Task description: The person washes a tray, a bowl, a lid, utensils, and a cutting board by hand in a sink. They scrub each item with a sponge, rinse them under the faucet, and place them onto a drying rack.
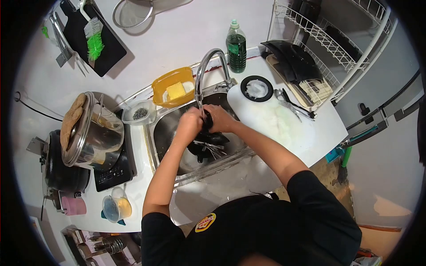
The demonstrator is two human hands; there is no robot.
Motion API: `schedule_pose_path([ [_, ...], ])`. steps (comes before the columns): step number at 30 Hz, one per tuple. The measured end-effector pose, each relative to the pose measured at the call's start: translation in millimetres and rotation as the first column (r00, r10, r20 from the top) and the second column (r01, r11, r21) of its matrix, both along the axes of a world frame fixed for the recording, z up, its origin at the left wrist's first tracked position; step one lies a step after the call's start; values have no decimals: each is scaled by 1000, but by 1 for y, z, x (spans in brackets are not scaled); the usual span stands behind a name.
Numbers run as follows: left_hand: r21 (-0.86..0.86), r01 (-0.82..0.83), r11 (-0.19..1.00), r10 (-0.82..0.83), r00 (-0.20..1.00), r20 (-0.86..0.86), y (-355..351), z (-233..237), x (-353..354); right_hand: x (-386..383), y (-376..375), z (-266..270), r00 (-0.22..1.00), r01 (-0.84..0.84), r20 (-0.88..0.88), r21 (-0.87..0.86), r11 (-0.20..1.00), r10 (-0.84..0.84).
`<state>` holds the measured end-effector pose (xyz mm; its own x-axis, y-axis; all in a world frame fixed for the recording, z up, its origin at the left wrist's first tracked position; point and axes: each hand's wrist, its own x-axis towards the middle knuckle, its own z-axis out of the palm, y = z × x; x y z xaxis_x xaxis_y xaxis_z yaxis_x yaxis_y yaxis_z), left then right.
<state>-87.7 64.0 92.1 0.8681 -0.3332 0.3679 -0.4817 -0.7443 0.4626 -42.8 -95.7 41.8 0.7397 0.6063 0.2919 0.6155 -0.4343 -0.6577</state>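
Faucet (208,66) arching above crowded sink (168,128)

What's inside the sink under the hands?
A dark bowl holding metal utensils sits in the sink. The left hand and right hand, gripping a dark item under the faucet, cover the basin's back part.

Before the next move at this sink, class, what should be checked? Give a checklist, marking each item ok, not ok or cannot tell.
1. Grip: left hand and right hand both hold the dark item: ok.
2. Position: dark item sits beneath the faucet spout: ok.
3. Water flow: cannot tell.
4. Free room in the sink below the hands: a black bowl with cutlery lies there: not ok.
5. Soap bottle upright behind the sink: ok.
6. Dark item clean: cannot tell.
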Motion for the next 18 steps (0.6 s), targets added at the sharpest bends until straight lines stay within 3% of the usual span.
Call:
schedule_pose_path([
  [1, 76, 211, 975, -205, 976, -71, -5, -4, 9, 0, 1, -4, 999, -18, 41, -31, 999, 19],
  [2, 245, 281, 928, -236, 951, -198, -1, -34, 23, -2, 2, -3, 998, -42, 47, -22, 999, 43],
  [4, 391, 346, 853, -354, 934, -54, 6, -74, 41, -10, 4, -3, 994, -96, 57, -6, 995, 96],
  [5, 280, 269, 922, -168, 926, -338, 2, -70, 42, -17, 6, -5, 994, -47, 101, 18, 999, 45],
  [6, 197, 152, 968, -2, 797, -604, -5, -63, 43, -24, 10, -10, 990, 3, 143, 45, 999, -9],
  [7, 154, 9, 988, 122, 560, -819, -12, -59, 40, -32, 13, -16, 982, 50, 179, 73, 996, -62],
  [11, -34, -65, 997, 25, 734, -679, -19, -71, 22, -31, 5, -34, 985, 54, 139, 311, 949, -102],
  [14, -185, -59, 981, -53, 836, -546, -33, -80, 9, -12, -20, -25, 988, -67, -140, 6, 998, 68],
  [15, 114, 101, 988, -26, 850, -526, -32, -71, 8, -9, -22, -22, 979, -170, -115, -34, 985, 166],
  [18, 482, 457, 747, -341, 886, -313, -19, -92, 19, -28, -7, -20, 974, -162, 128, -175, 971, 185],
])
